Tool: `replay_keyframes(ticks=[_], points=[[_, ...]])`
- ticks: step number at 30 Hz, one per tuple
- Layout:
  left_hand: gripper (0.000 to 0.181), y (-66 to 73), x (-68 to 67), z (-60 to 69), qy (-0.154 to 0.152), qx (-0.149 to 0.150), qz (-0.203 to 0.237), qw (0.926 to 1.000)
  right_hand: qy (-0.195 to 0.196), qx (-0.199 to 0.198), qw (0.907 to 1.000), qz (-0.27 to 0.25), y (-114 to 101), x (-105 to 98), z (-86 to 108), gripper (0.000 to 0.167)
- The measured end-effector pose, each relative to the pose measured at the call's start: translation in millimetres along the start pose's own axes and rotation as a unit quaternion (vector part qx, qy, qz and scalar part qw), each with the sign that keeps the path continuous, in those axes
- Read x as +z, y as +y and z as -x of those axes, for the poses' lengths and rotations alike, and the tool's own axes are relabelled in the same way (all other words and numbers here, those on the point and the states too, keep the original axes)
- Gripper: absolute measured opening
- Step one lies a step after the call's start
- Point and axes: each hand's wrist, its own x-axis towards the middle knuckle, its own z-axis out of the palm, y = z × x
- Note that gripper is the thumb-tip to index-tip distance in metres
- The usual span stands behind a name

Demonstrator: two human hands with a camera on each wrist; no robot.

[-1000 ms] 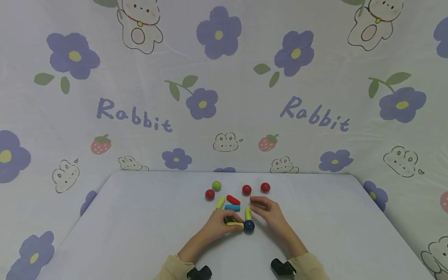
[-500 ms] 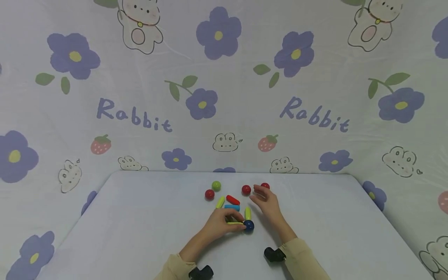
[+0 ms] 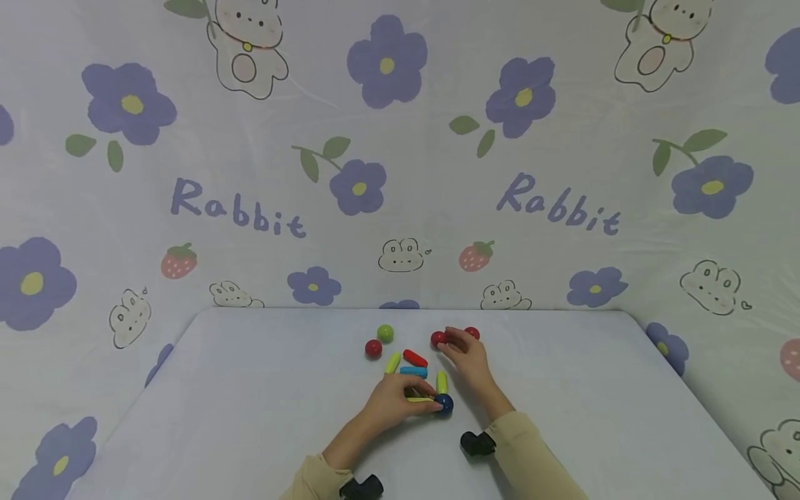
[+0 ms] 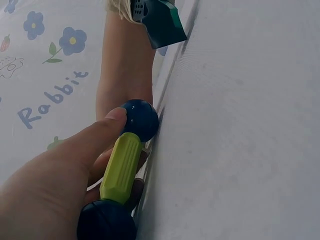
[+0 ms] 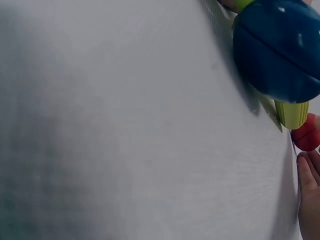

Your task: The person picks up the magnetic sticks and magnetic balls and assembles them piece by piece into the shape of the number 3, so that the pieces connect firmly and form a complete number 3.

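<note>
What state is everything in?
Left hand: gripping
Held yellow rod: between blue balls
Right hand: at middle red ball, grip unclear
Right yellow rod: against blue ball
Left yellow rod: lying
Red rod: lying
Blue rod: lying
Green ball: resting
Other red balls: resting

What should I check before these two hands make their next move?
1. Left hand holding the assembly: ok, it grips it with the thumb on the blue ball.
2. Gripped yellow rod meeting blue balls: ok, one shows at each end in the left wrist view.
3. Other yellow rod with its far end free: ok, no ball sits there.
4. Right hand at a red ball: ok, its fingers are right at it.
5. Red ball firmly held: cannot tell.
6. Red ball on the other yellow rod: not ok, they are apart.
</note>
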Motion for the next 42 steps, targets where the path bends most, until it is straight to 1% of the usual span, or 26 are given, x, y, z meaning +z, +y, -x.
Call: replay_keyframes(ticks=[5, 10, 16, 19, 25, 32, 36, 40, 42], points=[[0.026, -1.3, 0.2, -0.2, -0.004, 0.003, -0.006, 1.0, 0.01, 0.0, 0.9991, 0.04, -1, 2, -2.8, 0.044], [0.028, -1.3, 0.7, -0.8, -0.004, 0.015, -0.021, 0.9997, 0.015, 0.0, 0.9973, 0.072, -1, 3, -6.2, 0.04], [0.03, -2.6, 2.8, -2.5, -0.003, 0.029, -0.038, 0.9988, 0.028, -0.001, 0.9961, 0.084, -1, 1, -7.1, 0.035], [0.029, -4.1, 4.4, -3.3, -0.001, 0.031, -0.041, 0.9987, 0.032, 0.002, 0.9959, 0.084, -3, -1, -4.0, 0.035], [0.028, -5.6, 5.8, -3.0, 0.004, 0.027, -0.043, 0.9987, 0.03, -0.002, 0.9967, 0.076, -3, -6, 5.4, 0.034], [0.028, -6.8, 6.1, -2.3, 0.006, 0.026, -0.044, 0.9987, 0.01, 0.004, 0.9974, 0.071, 0, -11, 16.3, 0.035], [0.028, -7.2, 6.5, -2.0, 0.007, 0.025, -0.039, 0.9989, -0.002, 0.012, 0.9986, 0.051, 0, -14, 22.0, 0.034], [0.027, -7.9, 7.0, -1.9, 0.006, 0.021, -0.035, 0.9991, -0.01, 0.01, 0.9991, 0.04, 2, -16, 26.4, 0.035], [0.027, -8.4, 7.2, -2.2, 0.006, 0.021, -0.035, 0.9992, -0.018, 0.009, 0.999, 0.039, -7, -17, 31.9, 0.036]])
